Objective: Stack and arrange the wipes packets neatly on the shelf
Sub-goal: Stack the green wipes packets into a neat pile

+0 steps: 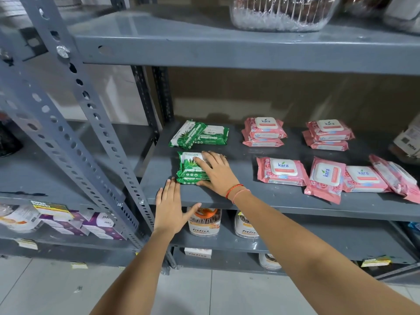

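A small stack of green Origami wipes packets lies near the front left of the grey shelf. My right hand rests flat on top of it, thumb against its front edge. My left hand lies open on the shelf's front lip, fingertips just left of the stack. Two more green packets lie behind, one leaning on the other. Pink Kara packets sit to the right: two neat stacks at the back, and several loose ones in front, overlapping and tilted.
A perforated grey upright stands left of the shelf. Above is another shelf with a clear plastic container. Jars stand on the shelf below. Boxes fill the neighbouring rack at lower left.
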Tool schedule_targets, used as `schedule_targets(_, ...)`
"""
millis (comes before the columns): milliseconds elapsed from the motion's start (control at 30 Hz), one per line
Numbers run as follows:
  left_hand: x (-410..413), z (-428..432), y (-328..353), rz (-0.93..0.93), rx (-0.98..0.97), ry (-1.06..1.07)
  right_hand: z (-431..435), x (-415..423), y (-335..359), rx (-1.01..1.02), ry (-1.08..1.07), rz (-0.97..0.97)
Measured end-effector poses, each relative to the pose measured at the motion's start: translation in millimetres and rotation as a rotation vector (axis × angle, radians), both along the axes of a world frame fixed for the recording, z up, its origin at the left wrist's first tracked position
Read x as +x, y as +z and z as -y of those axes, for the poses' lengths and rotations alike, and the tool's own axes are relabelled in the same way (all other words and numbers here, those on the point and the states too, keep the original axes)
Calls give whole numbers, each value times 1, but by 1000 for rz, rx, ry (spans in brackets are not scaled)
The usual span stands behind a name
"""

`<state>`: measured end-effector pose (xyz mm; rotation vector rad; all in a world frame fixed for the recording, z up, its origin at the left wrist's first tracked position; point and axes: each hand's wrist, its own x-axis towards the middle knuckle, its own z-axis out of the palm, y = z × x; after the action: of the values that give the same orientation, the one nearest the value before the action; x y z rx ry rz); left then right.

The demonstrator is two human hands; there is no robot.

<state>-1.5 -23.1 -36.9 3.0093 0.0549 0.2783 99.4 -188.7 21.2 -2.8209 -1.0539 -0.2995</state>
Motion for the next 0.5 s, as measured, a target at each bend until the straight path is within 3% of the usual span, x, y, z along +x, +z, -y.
schedule_targets(200,-3,2,0,32,0,15,0,-1,2,-42,-18,4)
schedule_targets(367,-33,26,-13,96,-127,67,15,0,10,28,-14,15)
schedule_targets(500,-43,60,-20,30,-64,-124,57,8,22,150,-43,42)
